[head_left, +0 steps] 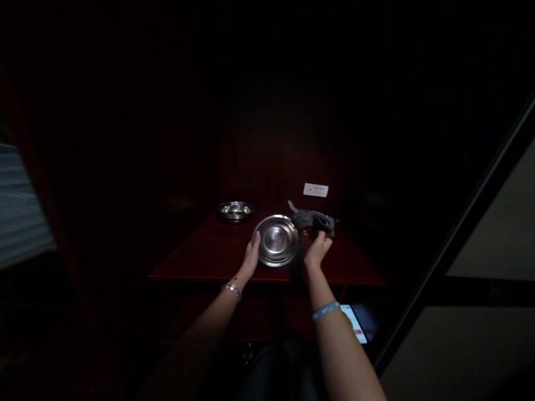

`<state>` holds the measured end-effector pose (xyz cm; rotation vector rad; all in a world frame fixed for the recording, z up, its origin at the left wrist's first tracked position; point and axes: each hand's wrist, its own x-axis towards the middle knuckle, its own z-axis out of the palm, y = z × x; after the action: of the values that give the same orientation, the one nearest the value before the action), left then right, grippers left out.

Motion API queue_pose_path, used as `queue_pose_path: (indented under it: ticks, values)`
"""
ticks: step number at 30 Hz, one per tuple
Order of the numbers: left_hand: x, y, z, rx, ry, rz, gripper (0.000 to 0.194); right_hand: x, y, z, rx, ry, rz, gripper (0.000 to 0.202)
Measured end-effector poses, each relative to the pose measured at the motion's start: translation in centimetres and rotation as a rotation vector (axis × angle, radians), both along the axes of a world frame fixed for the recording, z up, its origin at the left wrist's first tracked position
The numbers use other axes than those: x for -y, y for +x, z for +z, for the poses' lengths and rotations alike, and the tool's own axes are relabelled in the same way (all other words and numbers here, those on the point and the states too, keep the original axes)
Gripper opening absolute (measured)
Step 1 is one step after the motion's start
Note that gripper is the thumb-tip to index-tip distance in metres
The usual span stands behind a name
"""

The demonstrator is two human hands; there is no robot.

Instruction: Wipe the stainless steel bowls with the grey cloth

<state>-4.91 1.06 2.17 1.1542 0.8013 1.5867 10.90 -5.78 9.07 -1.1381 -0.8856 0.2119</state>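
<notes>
A round, shiny metal plate (276, 240) is tilted up above the front of the dark red tabletop. My left hand (251, 253) grips it by its left rim, thumb over the edge. My right hand (318, 249), just right of the plate, is closed on a bunched grey cloth (309, 217). The cloth's left end comes close to the plate's upper right rim; whether they touch I cannot tell. Behind the plate, to the left, a second metal dish (236, 211) rests on the tabletop.
The dark red tabletop (188, 262) ends in a front edge below my hands. A white socket panel (316, 190) is on the back wall. A lit phone (354, 324) lies lower right, beside my right forearm. Dark walls flank both sides.
</notes>
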Motion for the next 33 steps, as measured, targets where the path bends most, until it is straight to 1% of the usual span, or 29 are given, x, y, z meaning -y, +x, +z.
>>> queue_pose_path:
  ticks: [2,3,4,5,7,9,11,12,13,16,18,20,22,23,26,28,30,32,33]
  values:
    - [0.3,0.0,0.3,-0.006,-0.003,0.004,0.052,0.6,0.2,0.1,0.013,-0.081,-0.16,0.037]
    - [0.4,0.1,0.4,-0.004,0.001,-0.001,0.051,1.0,0.1,0.1,0.084,-0.109,-0.187,0.035]
    - [0.6,0.2,0.5,0.002,0.007,-0.008,0.05,1.2,-0.1,0.0,0.212,-0.114,-0.154,0.033]
    - [0.6,0.2,0.6,0.009,0.014,-0.018,0.05,1.5,-0.3,-0.2,0.365,-0.099,-0.087,0.035]
    - [0.6,0.3,0.6,0.027,0.031,-0.037,0.05,1.7,-1.1,-0.6,0.702,-0.058,0.093,0.046]
    - [0.5,0.4,0.5,0.042,0.041,-0.048,0.049,1.7,-2.0,-1.1,0.996,-0.094,0.227,0.061]
    - [0.4,0.3,0.4,0.04,0.047,-0.047,0.048,1.5,-3.1,-1.6,1.171,-0.209,0.268,0.066]
    - [0.3,0.3,0.4,0.032,0.048,-0.039,0.049,1.4,-3.6,-1.8,1.203,-0.266,0.258,0.064]
    - [0.3,0.2,0.3,0.02,0.047,-0.03,0.05,1.3,-4.1,-1.9,1.207,-0.317,0.236,0.06]
    - [0.2,-0.1,0.2,-0.007,0.029,-0.003,0.055,1.2,-5.1,-1.6,1.145,-0.465,0.161,0.037]
    - [0.2,-0.1,0.1,-0.011,0.024,-0.002,0.056,1.1,-5.1,-1.3,1.092,-0.543,0.137,0.033]
    - [0.2,0.0,-0.1,-0.014,0.046,-0.017,0.055,1.1,-4.6,-0.9,1.042,-0.555,0.137,0.033]
    - [0.1,0.2,-0.3,-0.011,0.056,-0.038,0.054,1.0,-3.6,-0.6,0.968,-0.508,0.117,0.032]
    - [0.0,0.2,-0.4,-0.005,0.05,-0.041,0.055,1.0,-3.1,-0.5,0.912,-0.473,0.085,0.032]
    - [-0.2,0.3,-0.6,0.013,0.034,-0.037,0.056,1.3,-1.3,-0.1,0.712,-0.351,-0.075,0.032]
    - [-0.3,0.3,-0.6,0.019,0.052,-0.04,0.057,1.7,-0.4,0.2,0.63,-0.221,-0.147,0.03]
    - [-0.4,0.3,-0.6,0.026,0.068,-0.048,0.058,2.2,0.0,0.4,0.66,-0.053,-0.117,0.034]
    - [-0.5,0.4,-0.6,0.038,0.082,-0.058,0.057,2.5,0.0,0.5,0.8,0.068,0.0,0.05]
    - [-0.5,0.4,-0.6,0.046,0.088,-0.063,0.056,2.5,-0.2,0.4,0.895,0.085,0.069,0.057]
